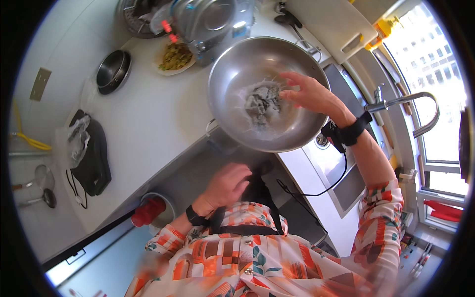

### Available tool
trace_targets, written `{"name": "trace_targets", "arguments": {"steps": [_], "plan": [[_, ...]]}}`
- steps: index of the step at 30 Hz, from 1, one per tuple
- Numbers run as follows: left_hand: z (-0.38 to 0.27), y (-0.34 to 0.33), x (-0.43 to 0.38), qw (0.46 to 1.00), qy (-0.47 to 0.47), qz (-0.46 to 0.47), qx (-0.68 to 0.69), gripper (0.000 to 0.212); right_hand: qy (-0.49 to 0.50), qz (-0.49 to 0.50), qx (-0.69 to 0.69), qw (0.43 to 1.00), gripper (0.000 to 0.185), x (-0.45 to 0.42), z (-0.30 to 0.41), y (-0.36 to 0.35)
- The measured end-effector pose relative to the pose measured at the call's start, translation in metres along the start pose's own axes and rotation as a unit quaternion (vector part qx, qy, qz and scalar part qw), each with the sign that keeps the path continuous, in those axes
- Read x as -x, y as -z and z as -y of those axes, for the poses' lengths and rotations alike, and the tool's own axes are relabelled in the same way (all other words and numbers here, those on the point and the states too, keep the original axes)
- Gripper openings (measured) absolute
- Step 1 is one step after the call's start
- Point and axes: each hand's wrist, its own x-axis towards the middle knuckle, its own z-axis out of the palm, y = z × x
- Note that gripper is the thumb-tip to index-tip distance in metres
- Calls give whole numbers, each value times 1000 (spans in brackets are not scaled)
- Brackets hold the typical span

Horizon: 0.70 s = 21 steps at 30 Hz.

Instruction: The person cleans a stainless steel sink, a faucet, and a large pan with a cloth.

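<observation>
A large stainless steel wok (237, 122) with two loop handles sits at the corner of the counter. Inside it lies a wet grey clump (261, 102) in a little whitish liquid; what the clump is I cannot tell. My right hand (306, 91) is over the right part of the wok, just beside the clump, fingers apart and holding nothing visible. A black strap is round that wrist. My left hand (228, 183) hangs in front of my body, below the wok's near rim, loosely curled with nothing visible in it; its fingers are slightly blurred.
A plate of food (175, 57) and small dark bowls (113, 70) stand on the white counter (156, 111). Clear plastic containers (217, 18) are behind. To the right are a curved tap (400, 100), a cutting board (334, 22) and a sink. A black cable hangs from my right wrist.
</observation>
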Motion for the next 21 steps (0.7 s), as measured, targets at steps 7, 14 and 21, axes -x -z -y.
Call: {"name": "trace_targets", "arguments": {"steps": [7, 14, 21], "plan": [[12, 34, 25, 986, 93, -121, 65, 25, 36, 116, 264, 957, 66, -66, -16, -41], [22, 40, 16, 930, 222, -175, 234, 33, 146, 86, 273, 947, 36, -111, -57, -104], [21, 42, -17, 860, 281, -163, 395, 47, -33, 79, 133, 987, 43, -123, -44, -73]]}}
